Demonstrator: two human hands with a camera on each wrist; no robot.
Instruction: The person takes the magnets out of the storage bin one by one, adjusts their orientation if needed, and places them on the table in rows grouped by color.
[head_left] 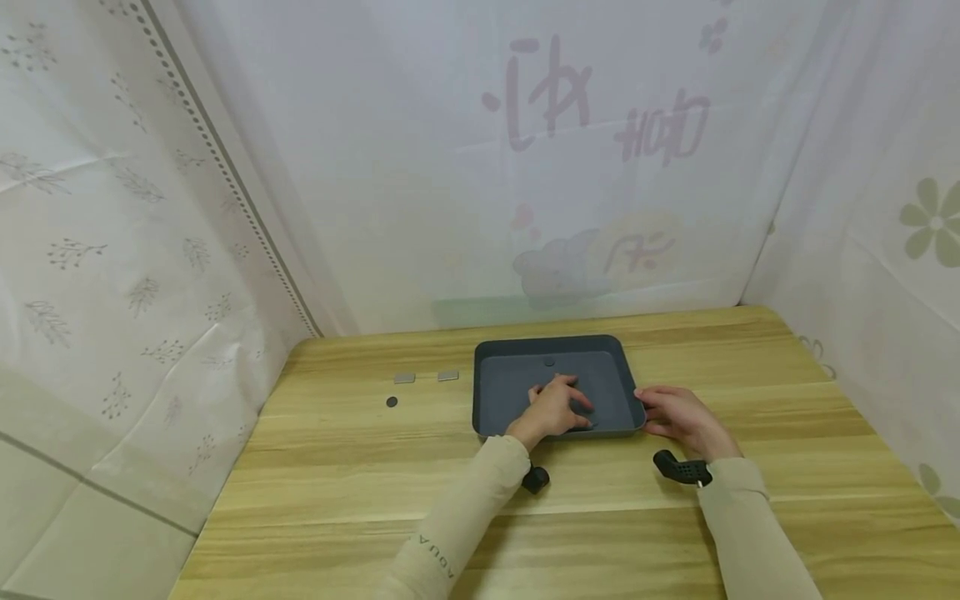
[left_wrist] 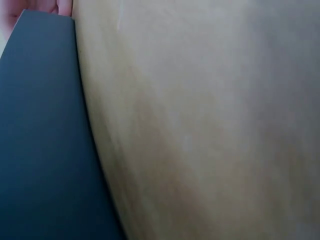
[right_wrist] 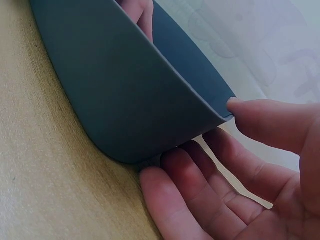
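Observation:
A dark grey rectangular tray (head_left: 487,392) lies on the wooden table. My left hand (head_left: 553,408) reaches into it over the near wall, fingers spread and pointing down, thumb and index finger apart. By the thumb tip, near the front wall, is a small dark piece (head_left: 592,427), too small to make out. Farther back on the tray floor lies a dark round disc (head_left: 549,362). My right hand (head_left: 678,417) holds the tray's right wall. In the right wrist view its thumb (right_wrist: 270,122) presses on the rim and its other fingers (right_wrist: 182,175) lie against the outside.
Left of the tray lie two small grey rectangular pieces (head_left: 405,378) and a dark round disc (head_left: 392,402) on the table (head_left: 330,483). Printed white curtains (head_left: 375,167) hang behind and at both sides. A black wrist device (head_left: 681,468) sits by my right sleeve.

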